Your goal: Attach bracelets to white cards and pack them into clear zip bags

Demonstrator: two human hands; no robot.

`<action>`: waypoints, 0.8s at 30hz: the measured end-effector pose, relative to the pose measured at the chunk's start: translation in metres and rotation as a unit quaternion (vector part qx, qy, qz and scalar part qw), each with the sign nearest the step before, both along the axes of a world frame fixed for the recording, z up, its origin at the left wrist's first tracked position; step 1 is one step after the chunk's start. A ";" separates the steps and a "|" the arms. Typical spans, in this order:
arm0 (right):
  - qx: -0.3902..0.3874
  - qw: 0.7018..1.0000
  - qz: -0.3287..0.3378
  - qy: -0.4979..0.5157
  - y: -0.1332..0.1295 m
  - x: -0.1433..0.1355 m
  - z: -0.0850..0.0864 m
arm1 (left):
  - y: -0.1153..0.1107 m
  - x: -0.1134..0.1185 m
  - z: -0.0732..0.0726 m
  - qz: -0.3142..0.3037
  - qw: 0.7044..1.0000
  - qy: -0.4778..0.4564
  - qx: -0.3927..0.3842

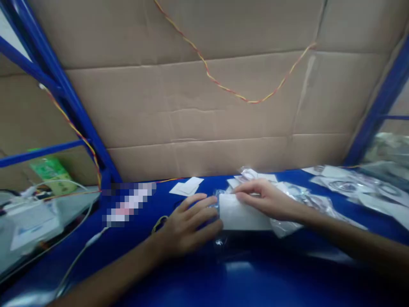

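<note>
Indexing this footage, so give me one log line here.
left hand: open, by white card; right hand: at card's top edge; surface: blue table

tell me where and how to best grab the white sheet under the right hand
Probably pinch the middle of the near edge of the white sheet, coming from the wearer's side: that edge looks straight and uncovered, while the right hand covers its far right part and the left hand is at its left edge.
</note>
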State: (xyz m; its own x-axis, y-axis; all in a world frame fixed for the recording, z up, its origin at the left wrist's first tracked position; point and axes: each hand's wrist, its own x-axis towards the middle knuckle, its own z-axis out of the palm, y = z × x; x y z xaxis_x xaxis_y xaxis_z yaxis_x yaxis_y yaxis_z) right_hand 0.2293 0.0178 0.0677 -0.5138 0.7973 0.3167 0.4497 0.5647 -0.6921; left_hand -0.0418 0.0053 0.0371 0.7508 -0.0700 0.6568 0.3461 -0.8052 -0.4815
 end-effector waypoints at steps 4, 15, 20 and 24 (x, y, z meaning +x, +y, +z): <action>0.044 0.998 -0.028 0.030 0.004 0.001 -0.004 | 0.000 0.001 0.002 0.041 0.992 -0.037 -0.111; 0.225 0.974 0.024 -0.002 -0.001 -0.003 -0.013 | 0.002 0.011 0.005 0.083 0.808 -0.183 -0.554; 0.149 0.989 0.001 0.006 -0.005 -0.003 -0.007 | 0.011 0.008 0.004 0.091 0.798 -0.203 -0.560; 0.088 0.996 0.013 0.008 -0.001 0.003 -0.001 | 0.021 0.002 0.005 0.093 0.782 -0.227 -0.573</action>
